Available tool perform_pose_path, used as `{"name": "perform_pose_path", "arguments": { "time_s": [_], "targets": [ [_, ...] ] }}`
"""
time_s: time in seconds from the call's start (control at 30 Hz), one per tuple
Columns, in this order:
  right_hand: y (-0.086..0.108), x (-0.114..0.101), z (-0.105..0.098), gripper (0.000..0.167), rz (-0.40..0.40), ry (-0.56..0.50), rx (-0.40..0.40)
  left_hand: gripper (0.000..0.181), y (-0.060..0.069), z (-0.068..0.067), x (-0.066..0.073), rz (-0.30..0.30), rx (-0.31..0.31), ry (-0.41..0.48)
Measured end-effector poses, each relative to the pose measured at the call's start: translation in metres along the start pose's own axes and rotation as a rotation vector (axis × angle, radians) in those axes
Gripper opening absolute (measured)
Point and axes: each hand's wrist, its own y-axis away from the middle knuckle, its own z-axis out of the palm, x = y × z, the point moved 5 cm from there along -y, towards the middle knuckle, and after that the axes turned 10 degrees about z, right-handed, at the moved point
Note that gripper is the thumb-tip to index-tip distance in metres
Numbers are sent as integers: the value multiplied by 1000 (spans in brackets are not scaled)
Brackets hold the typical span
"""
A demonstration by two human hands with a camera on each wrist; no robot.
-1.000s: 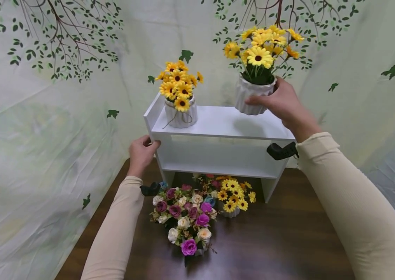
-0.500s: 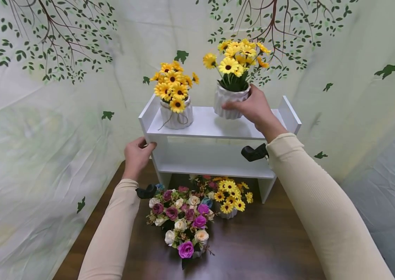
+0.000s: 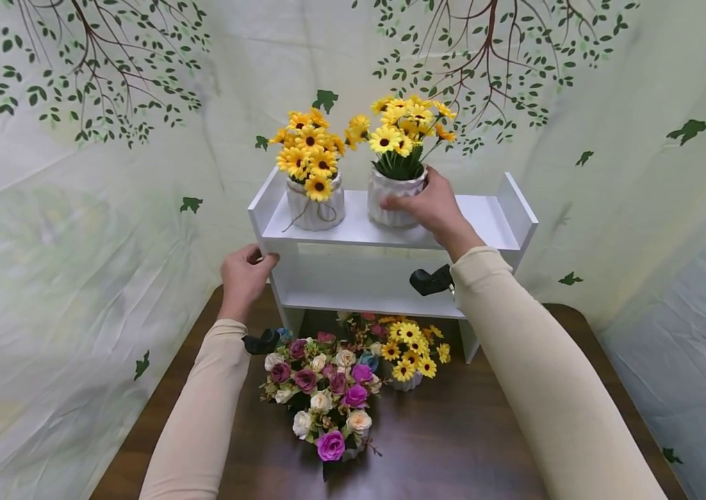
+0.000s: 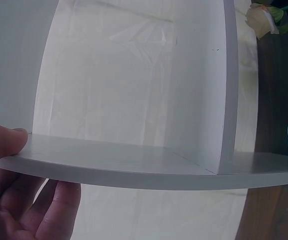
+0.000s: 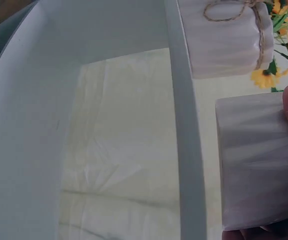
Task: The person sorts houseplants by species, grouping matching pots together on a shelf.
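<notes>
My right hand [image 3: 431,208] holds a white ribbed flowerpot [image 3: 390,198] of yellow daisies over the top board of a white shelf [image 3: 478,212]. The thumb lies on the pot's near side. A narrow gap shows between this pot's base [image 5: 254,160] and the board in the right wrist view. To its left stands a similar white flowerpot [image 3: 315,205] of orange-yellow daisies, tied with twine. My left hand [image 3: 245,278] grips the shelf's left side panel [image 4: 133,172], thumb on the inside and fingers outside.
Under and in front of the shelf, potted roses [image 3: 328,396] in mixed colours and another pot of yellow daisies [image 3: 412,351] stand on the dark wooden table [image 3: 453,430]. Raised side panels [image 3: 518,208] bound the top board. A leaf-printed cloth hangs behind.
My right hand has carried the daisy pot left and down, close beside the twine-tied pot. The left hand keeps its grip on the side panel. The head view has shifted slightly.
</notes>
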Motion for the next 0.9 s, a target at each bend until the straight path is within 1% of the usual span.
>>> {"name": "perform_pose_path", "arguments": {
  "time_s": [0.2, 0.4, 0.53, 0.57, 0.7, 0.73, 0.8, 0.83, 0.9],
  "targets": [
    [-1, 3, 4, 89, 4, 2, -17, 34, 0, 0, 1, -8, -3, 3],
    [-2, 10, 7, 90, 20, 14, -20, 32, 2, 0, 2, -4, -16, -18],
    [-2, 12, 7, 90, -10, 15, -17, 33, 2, 1, 1, -6, -19, -17],
    [-2, 12, 7, 92, -16, 17, -18, 34, 2, 1, 1, -6, -21, -14],
    [5, 14, 4, 105, 9, 40, -11, 35, 1, 1, 0, -12, -23, -19],
    [9, 15, 3, 107, 7, 53, 5, 35, 1, 1, 0, -13, -22, -22],
    [18, 16, -1, 106, -33, 75, 67, 35, 0, 1, 0, -16, -18, -29],
    [23, 16, -3, 101, -84, 82, 116, 34, 0, 0, 0, -14, -15, -34],
    [38, 18, -11, 87, -233, 82, 242, 34, -1, 1, 1, -11, -13, -36]
  ]
}}
